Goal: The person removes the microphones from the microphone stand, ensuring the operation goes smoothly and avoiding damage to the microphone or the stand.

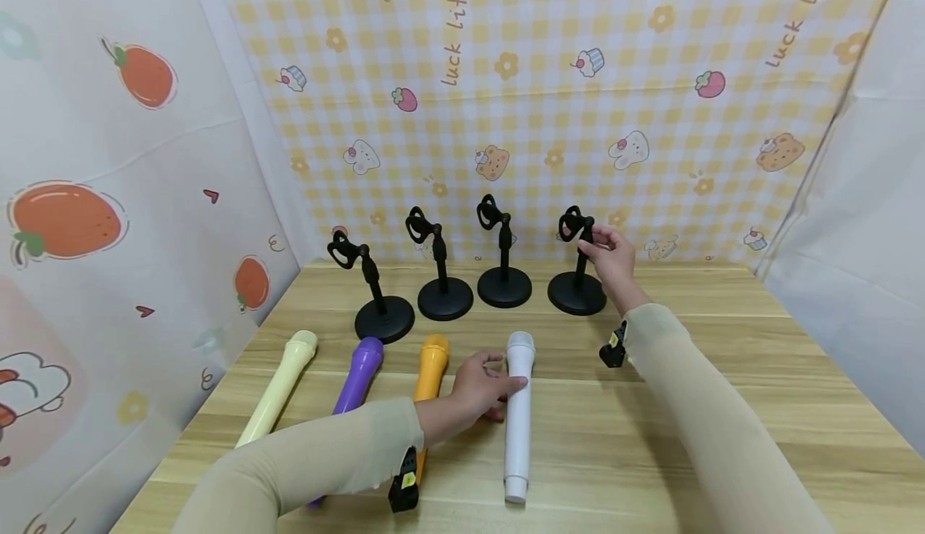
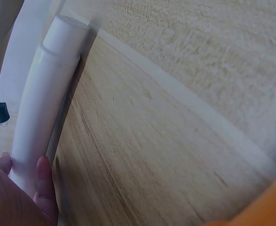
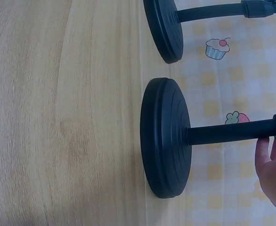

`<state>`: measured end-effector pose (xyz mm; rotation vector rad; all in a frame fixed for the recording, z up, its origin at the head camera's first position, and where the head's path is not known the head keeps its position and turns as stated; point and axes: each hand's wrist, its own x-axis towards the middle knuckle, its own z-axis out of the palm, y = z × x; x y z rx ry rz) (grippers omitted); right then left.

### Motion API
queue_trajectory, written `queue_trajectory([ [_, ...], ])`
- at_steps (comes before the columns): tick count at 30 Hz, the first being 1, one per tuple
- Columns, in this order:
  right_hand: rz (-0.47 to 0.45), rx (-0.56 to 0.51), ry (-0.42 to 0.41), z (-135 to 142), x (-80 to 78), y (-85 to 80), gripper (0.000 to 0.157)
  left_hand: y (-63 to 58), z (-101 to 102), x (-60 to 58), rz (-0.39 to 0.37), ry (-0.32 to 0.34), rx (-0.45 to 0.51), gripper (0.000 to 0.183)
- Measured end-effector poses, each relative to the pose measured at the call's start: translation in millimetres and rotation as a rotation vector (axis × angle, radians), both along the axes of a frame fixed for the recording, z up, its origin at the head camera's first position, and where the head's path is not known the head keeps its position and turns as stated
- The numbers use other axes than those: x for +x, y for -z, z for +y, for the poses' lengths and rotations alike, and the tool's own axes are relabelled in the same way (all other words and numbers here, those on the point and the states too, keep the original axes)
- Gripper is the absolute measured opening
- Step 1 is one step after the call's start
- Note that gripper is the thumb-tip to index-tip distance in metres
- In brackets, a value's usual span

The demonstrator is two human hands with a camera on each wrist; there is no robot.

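Note:
A white microphone (image 1: 517,438) lies lengthwise on the table, its head toward the back. My left hand (image 1: 480,389) holds its upper body, with thumb and fingers on opposite sides of the barrel (image 2: 41,103) in the left wrist view. At the back right, a black microphone stand (image 1: 576,295) stands upright on a round base. My right hand (image 1: 613,261) pinches this stand's pole just below its clip. In the right wrist view the fingertips meet the pole (image 3: 237,133) near the upper joint, and the base is flat on the table. The stand's clip is bare.
Three more black stands, a left one (image 1: 385,321), a second (image 1: 445,299) and a third (image 1: 504,287), line the back. A pale yellow microphone (image 1: 278,393), a purple one (image 1: 359,373) and an orange one (image 1: 431,369) lie left, partly under my left arm. A patterned curtain (image 1: 535,116) hangs behind.

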<state>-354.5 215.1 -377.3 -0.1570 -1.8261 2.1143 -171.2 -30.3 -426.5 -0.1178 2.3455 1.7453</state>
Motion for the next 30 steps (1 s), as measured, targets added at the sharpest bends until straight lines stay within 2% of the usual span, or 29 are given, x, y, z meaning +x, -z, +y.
queue_trajectory([
  [12,0.004,0.004,-0.002,0,-0.8,1.1,0.027,-1.0,-1,0.2,-0.004,0.008,-0.001,0.058],
  [20,0.003,0.006,-0.038,3,-1.0,-0.9,0.025,-6.4,-1,0.8,-0.014,0.013,-0.003,0.060],
  [26,-0.006,0.052,-0.070,7,4.7,-5.0,0.028,-10.5,-5,-2.0,-0.016,0.013,0.041,0.062],
  [30,-0.023,0.126,-0.086,11,10.1,-8.2,0.038,-17.0,-10,-3.8,-0.001,0.027,0.079,0.065],
])
